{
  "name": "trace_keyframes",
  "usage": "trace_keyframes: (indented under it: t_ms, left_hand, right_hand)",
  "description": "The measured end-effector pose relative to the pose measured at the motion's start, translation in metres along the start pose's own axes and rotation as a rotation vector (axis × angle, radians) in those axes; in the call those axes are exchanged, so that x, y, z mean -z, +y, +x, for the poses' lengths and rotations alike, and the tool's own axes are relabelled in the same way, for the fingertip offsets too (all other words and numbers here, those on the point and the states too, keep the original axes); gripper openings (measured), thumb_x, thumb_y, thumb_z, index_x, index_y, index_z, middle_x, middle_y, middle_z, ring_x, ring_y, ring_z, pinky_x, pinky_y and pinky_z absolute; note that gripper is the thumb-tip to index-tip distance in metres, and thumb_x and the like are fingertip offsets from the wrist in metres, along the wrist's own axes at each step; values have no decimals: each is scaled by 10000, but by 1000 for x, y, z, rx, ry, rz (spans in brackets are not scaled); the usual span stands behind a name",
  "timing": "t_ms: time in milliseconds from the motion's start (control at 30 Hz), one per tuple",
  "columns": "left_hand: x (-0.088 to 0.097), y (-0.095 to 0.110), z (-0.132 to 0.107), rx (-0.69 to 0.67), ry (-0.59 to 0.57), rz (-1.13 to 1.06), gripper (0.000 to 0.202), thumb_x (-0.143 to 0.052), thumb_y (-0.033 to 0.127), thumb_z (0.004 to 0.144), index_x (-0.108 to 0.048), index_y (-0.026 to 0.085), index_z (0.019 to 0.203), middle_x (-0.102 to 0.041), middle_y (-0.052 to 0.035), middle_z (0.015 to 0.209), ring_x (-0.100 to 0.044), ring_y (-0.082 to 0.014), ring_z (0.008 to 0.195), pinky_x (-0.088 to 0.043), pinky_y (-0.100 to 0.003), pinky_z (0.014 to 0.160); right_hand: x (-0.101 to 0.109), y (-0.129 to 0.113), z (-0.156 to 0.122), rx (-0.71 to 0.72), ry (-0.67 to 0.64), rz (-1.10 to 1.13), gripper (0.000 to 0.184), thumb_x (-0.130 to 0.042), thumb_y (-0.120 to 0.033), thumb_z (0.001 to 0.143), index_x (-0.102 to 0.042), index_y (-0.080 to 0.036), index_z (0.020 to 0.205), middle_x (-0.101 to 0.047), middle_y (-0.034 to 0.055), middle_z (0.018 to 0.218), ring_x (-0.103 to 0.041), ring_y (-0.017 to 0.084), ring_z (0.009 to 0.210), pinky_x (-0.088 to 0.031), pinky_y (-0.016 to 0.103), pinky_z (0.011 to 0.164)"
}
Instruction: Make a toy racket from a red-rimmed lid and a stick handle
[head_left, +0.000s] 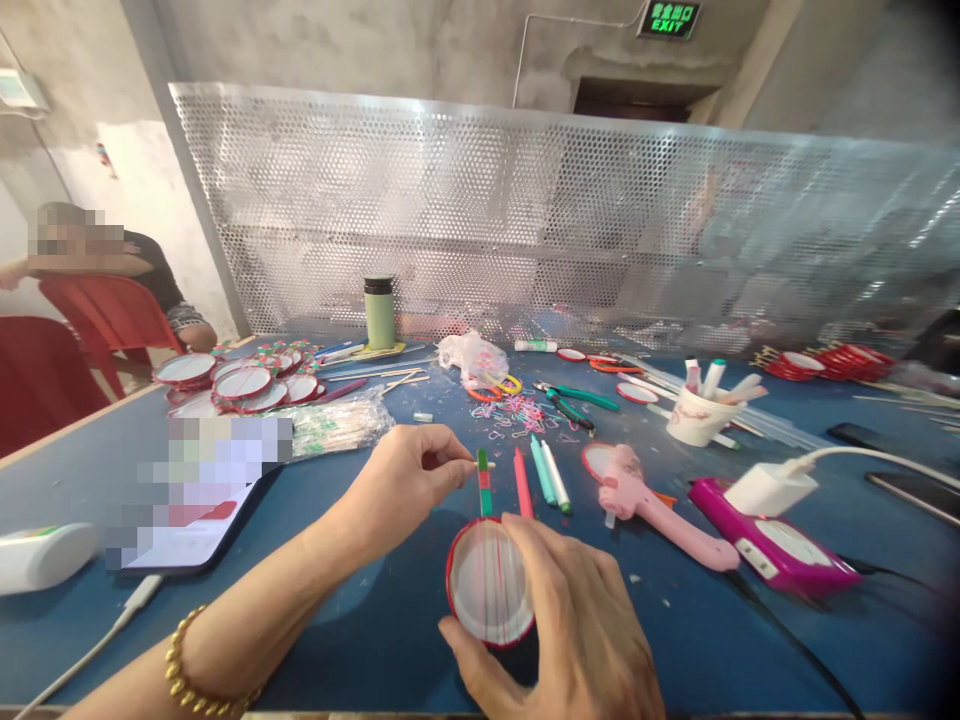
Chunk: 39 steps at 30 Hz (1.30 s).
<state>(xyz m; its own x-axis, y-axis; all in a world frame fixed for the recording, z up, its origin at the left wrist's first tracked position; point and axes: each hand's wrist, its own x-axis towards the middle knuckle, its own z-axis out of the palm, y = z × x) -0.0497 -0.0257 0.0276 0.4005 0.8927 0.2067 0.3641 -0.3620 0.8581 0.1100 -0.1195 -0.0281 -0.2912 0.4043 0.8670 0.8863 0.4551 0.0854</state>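
Observation:
My right hand (574, 610) grips a small round white disc (487, 590) with a red rim, thumb at its lower edge and fingers at its upper right. Thin lines like strings run down its face. From its top sticks out a flat stick (484, 485) striped green and red. At that stick's upper end my left hand (409, 475) is closed in a pinch on a tiny pale peg-like piece (489, 464), mostly hidden by the fingertips. Red (523, 480), teal (541, 470) and white (556, 478) marker pens lie just beyond the disc.
A pink glue gun (645, 510) and magenta power block (772, 545) lie right. Behind are pliers (566, 408), small rubber bands (517, 412) and a paper cup (697, 418) of pens. Left are a phone (210, 500), red-rimmed discs (244, 382) and a seated person (150, 260).

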Motion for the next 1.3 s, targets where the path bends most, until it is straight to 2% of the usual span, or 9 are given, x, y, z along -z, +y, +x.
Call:
trace_keyframes:
  t_ms: [467,700,1000,1300]
  left_hand:
    - [0,-1,1,3,0,3,161,-595,275,810,-686,148,771,-587,14,612,-480,-96,557,-351,-221,522]
    - [3,-4,3,6,16,-12,250,-518,315,867,-695,143,911,-649,-9,698,-498,-98,535,-387,-229,525]
    - [1,-1,1,-15,-8,58,232,-562,343,849,-685,155,792,-599,4,623,-481,-101,553,-334,-233,523]
    - [-3,-4,3,-18,0,53,210,-566,324,840,-673,160,765,-599,6,625,-474,-100,554,-330,-240,529]
  right_hand:
    - [-2,0,-1,0,-4,-6,503,-678,-415,814,-576,-75,1171,-704,179,1010,-678,283,857,-514,413,713]
    - [-1,1,-3,-9,-13,-19,527,-688,-419,809,-567,-74,1189,-705,181,1025,-680,284,857,-509,416,715]
    - [-1,0,-2,-2,-5,-14,505,-678,-416,817,-572,-78,1177,-707,181,1015,-684,284,854,-509,415,704]
    - [-1,1,-3,0,2,-15,524,-683,-419,810,-565,-78,1190,-706,185,1027,-683,291,872,-512,422,710]
